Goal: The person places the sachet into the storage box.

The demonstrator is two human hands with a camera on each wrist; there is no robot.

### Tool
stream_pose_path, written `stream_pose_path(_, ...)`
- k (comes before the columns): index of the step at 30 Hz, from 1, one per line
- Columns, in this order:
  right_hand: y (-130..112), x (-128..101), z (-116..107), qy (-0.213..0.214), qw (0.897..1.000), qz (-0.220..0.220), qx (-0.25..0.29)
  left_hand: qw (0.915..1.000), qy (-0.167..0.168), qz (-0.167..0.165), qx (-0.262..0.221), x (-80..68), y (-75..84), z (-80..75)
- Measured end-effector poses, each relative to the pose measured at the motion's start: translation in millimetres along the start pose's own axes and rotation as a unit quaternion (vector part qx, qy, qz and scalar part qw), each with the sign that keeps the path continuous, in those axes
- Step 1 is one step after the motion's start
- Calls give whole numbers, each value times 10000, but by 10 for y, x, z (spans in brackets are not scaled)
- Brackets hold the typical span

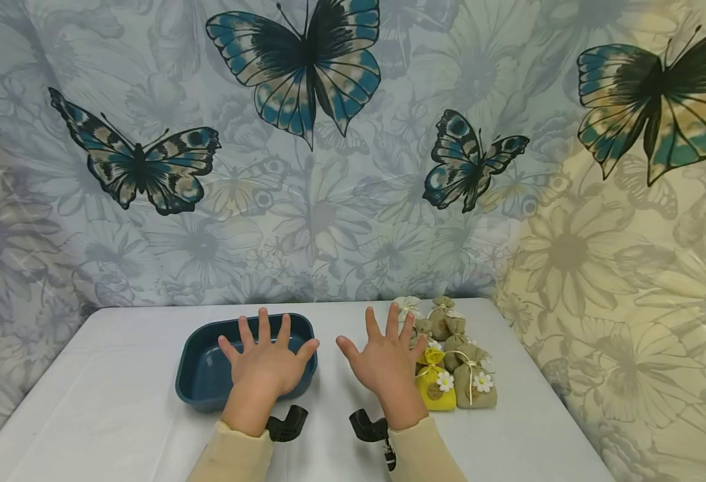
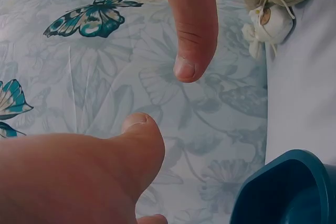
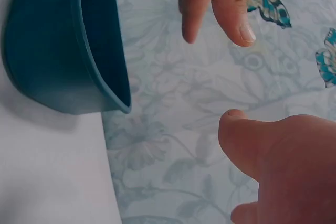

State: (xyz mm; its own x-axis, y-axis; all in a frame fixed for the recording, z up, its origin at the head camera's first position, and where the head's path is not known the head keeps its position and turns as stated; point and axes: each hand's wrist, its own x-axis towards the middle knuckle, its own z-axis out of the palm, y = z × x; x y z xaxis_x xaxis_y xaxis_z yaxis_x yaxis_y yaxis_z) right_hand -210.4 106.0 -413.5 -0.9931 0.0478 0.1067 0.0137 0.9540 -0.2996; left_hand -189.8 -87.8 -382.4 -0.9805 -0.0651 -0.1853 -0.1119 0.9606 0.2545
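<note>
Both hands are held out over the table with fingers spread, and neither holds anything. In the head view the left hand (image 1: 266, 365) overlaps the right part of a dark blue plastic basin (image 1: 199, 395). The right hand (image 1: 387, 361) is just left of a group of small drawstring pouches. Nearest to it is a yellow pouch (image 1: 436, 391) with a white flower; beside that stands a beige pouch (image 1: 476, 391), also with a flower. In the left wrist view a white pouch (image 2: 273, 24) shows past the thumbs. The basin's inside is partly hidden by the left hand.
More beige pouches (image 1: 443, 320) stand behind, toward the back right of the white table (image 1: 118, 375). A curtain (image 1: 323, 248) printed with flowers and butterflies hangs behind and around the table. A black wrist camera mount (image 1: 289, 424) sticks inward at the left sleeve, another (image 1: 368, 426) at the right.
</note>
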Motion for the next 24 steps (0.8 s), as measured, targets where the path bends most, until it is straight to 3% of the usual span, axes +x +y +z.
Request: stream_pose_path(24, 35, -11, 39, 311, 9991, -275, -96, 9997, 237, 3, -85, -27, 36, -1)
